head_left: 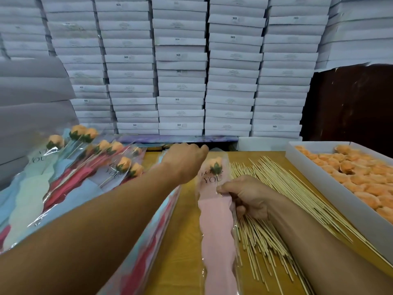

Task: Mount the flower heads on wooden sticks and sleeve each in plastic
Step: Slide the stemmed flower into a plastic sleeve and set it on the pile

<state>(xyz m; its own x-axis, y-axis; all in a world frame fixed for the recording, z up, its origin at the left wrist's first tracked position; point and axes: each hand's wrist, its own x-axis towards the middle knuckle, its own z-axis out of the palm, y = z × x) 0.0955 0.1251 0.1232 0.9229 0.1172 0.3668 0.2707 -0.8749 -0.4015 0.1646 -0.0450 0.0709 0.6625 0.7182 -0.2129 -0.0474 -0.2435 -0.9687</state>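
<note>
Just beyond the right hand [246, 196], which pinches the stick through the pink sleeve [214, 220], sits the orange flower head [215, 165] — already inside the plastic. The left hand [185, 160] curls at the sleeve's top edge, seemingly holding the mouth steady, while the spare sticks [282, 201] lie under the right hand for easy reach.

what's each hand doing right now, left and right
Left hand: fingers curled at the top of the pink sleeve; grip cannot be told.
Right hand: pinches the sleeved flower's stick.

the right hand [247, 196] pinches a stick through a pink sleeve [214, 220]; above the pinch sits the flower [215, 165], where the left hand [185, 160] grips the sleeve's top.
</note>
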